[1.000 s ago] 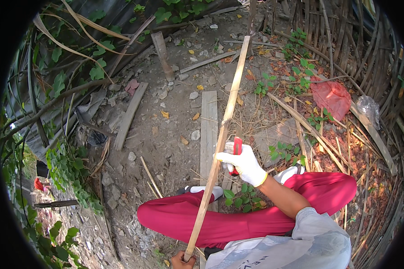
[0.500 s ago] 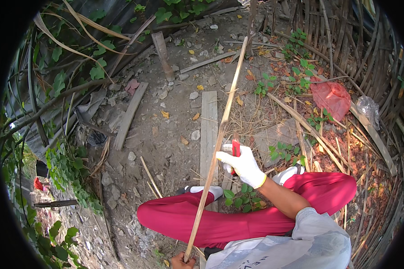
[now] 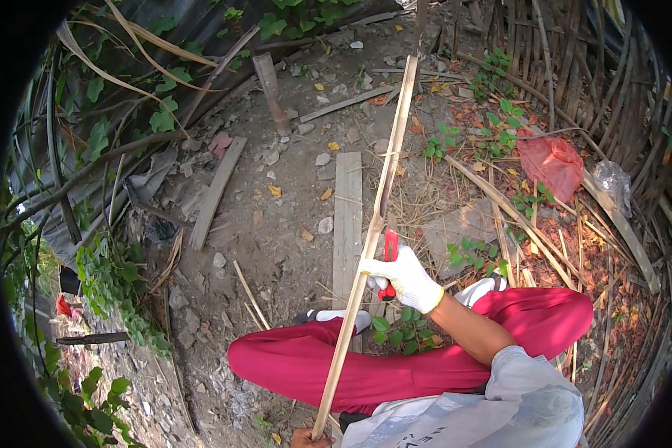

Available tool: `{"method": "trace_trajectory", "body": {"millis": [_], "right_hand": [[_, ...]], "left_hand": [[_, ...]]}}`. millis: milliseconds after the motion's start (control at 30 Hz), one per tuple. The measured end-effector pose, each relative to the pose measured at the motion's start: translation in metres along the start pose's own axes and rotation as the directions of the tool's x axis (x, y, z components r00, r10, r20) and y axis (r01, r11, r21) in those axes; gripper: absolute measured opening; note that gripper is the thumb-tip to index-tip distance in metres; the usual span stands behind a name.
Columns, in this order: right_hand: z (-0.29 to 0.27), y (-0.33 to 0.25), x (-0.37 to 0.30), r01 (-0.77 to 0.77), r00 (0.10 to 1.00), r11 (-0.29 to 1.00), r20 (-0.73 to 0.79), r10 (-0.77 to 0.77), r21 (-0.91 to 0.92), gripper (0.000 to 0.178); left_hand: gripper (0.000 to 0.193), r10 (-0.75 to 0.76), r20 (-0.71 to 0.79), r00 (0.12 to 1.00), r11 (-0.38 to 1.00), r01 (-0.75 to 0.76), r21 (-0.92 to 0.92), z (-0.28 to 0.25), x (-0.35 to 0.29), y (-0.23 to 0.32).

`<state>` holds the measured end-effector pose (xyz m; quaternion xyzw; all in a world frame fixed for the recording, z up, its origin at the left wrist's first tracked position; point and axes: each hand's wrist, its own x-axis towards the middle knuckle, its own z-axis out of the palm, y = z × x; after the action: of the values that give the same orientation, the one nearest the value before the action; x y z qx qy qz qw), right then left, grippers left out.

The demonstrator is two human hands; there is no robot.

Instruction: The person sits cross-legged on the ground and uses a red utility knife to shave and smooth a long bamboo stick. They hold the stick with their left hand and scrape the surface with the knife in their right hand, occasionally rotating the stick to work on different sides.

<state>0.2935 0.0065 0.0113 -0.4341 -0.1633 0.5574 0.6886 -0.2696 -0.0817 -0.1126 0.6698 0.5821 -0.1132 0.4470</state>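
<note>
One bamboo strip (image 3: 372,237), dark-lettered grey shirt (image 3: 493,411)

A long, pale split-bamboo strip (image 3: 376,224) slants away from the bare left grip (image 3: 310,439) at its near end, passing against the gloved right grip (image 3: 411,281), its node and hollowed face showing just beyond. In the right grip, a red-handled knife (image 3: 391,243) sits beside the strip, blade pointing forward.

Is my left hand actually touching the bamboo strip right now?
Touching. The head view shows the bare left hand at the near end of the bamboo strip, gripping it with no gap showing.
</note>
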Motion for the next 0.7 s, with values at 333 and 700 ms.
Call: {"method": "trace_trajectory", "body": {"millis": [333,700], "right_hand": [[-0.008,0.013,0.006,-0.001,1.000,0.997,-0.011,0.000,-0.079,0.025],[-0.013,0.014,0.008,0.079,0.989,0.983,-0.108,-0.098,-0.164,0.032]], "left_hand": [[0.024,-0.037,-0.012,0.999,0.995,0.035,-0.097,0.009,0.013,-0.029],[0.032,0.030,-0.058,0.998,0.999,-0.029,0.027,-0.018,0.006,0.017]]}}
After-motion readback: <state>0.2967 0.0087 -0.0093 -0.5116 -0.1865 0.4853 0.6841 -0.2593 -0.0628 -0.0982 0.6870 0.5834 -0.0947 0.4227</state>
